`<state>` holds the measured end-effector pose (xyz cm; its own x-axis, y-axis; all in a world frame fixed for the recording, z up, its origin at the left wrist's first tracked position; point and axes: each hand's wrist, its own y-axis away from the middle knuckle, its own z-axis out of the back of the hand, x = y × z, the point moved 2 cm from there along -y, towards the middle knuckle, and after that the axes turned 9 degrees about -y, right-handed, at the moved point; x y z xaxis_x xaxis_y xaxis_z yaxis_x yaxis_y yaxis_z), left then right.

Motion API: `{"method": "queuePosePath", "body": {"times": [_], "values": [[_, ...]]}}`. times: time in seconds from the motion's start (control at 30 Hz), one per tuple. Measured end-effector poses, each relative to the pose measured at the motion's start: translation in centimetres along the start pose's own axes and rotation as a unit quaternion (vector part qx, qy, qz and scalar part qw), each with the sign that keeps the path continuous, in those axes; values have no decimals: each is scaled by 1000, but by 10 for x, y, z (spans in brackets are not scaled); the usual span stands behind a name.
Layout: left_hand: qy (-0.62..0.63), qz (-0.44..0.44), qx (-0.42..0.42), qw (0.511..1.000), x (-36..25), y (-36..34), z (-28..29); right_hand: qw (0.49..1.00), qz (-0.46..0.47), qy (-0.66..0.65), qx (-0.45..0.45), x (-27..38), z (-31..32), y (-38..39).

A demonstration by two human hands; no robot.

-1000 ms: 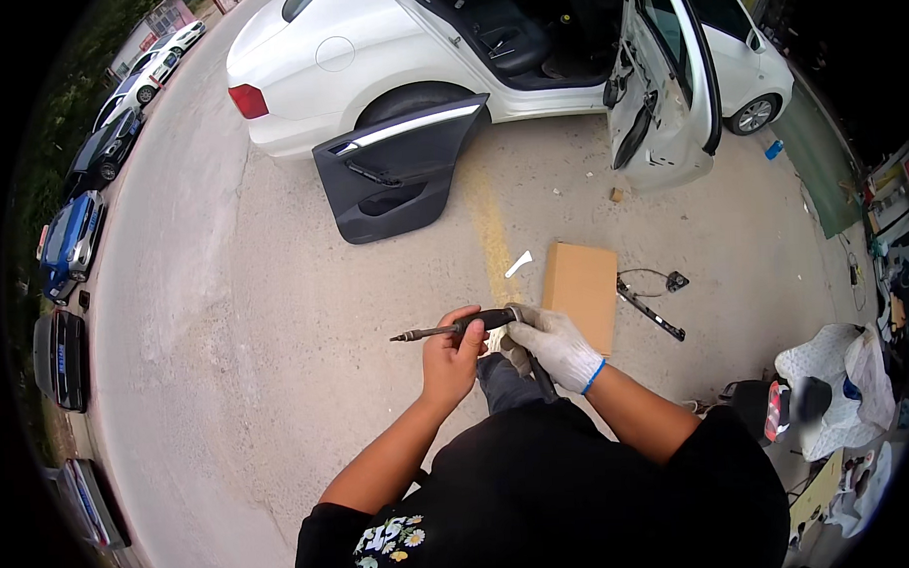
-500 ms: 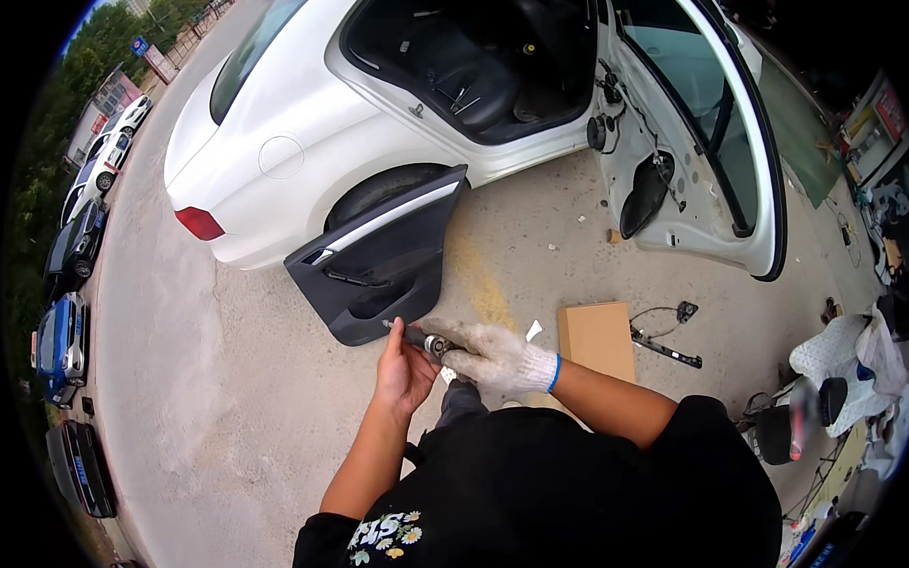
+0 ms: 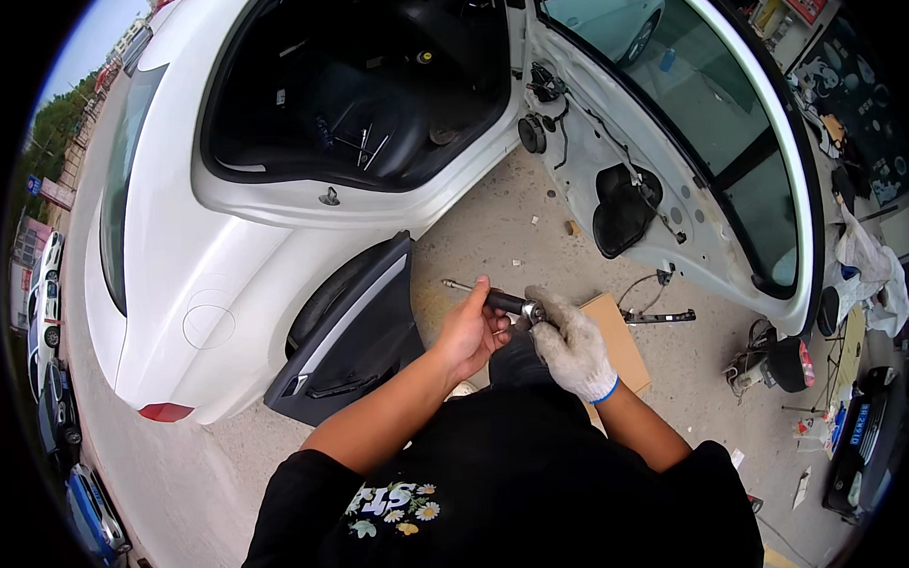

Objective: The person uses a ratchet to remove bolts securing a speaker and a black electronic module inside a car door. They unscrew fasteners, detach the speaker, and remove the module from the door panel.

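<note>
In front of my body I hold what looks like a ratchet wrench (image 3: 505, 302), with a black handle and a round metal head. My bare left hand (image 3: 466, 334) is closed round the handle, and a thin metal shaft sticks out to the left past its fingers. My right hand (image 3: 575, 352), in a greyish knit glove with a blue cuff, grips the metal head end. Beyond my hands stands a white car (image 3: 243, 261) with its rear door (image 3: 687, 211) swung open, the inner metal and wiring bare. A dark door trim panel (image 3: 351, 338) leans by the rear wheel.
A cardboard box (image 3: 622, 348) lies on the ground beside my right arm, with a window regulator (image 3: 661, 318) beyond it. Several metal tools (image 3: 365, 147) rest on the rear seat. Plastic sheeting (image 3: 880, 274) and clutter are at the right. Parked cars line the far left.
My view has turned and moved nearer to the car and open door. Both hands and the wrench now appear farther right and slightly higher. Both hands keep hold of it.
</note>
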<state>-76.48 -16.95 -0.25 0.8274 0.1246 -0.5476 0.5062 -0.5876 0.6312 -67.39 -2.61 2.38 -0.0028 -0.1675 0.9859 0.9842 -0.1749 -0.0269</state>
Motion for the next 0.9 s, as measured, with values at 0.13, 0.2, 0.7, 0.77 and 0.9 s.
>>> {"method": "queuePosePath", "body": {"times": [0.13,0.2,0.7,0.77,0.9], "values": [[-8,54,21,998,-49,-64,-16,994,47,81,-49,-9,29,-61],[-6,83,18,996,-71,-100,-23,992,56,113,-25,-9,39,-95],[-76,90,47,992,-220,-299,-35,968,45,245,22,-10,79,-318],[-110,102,79,986,-235,-321,-38,950,51,308,10,-28,80,-342],[-154,100,49,982,-260,-352,-44,967,-70,222,-103,-60,76,-391]]}}
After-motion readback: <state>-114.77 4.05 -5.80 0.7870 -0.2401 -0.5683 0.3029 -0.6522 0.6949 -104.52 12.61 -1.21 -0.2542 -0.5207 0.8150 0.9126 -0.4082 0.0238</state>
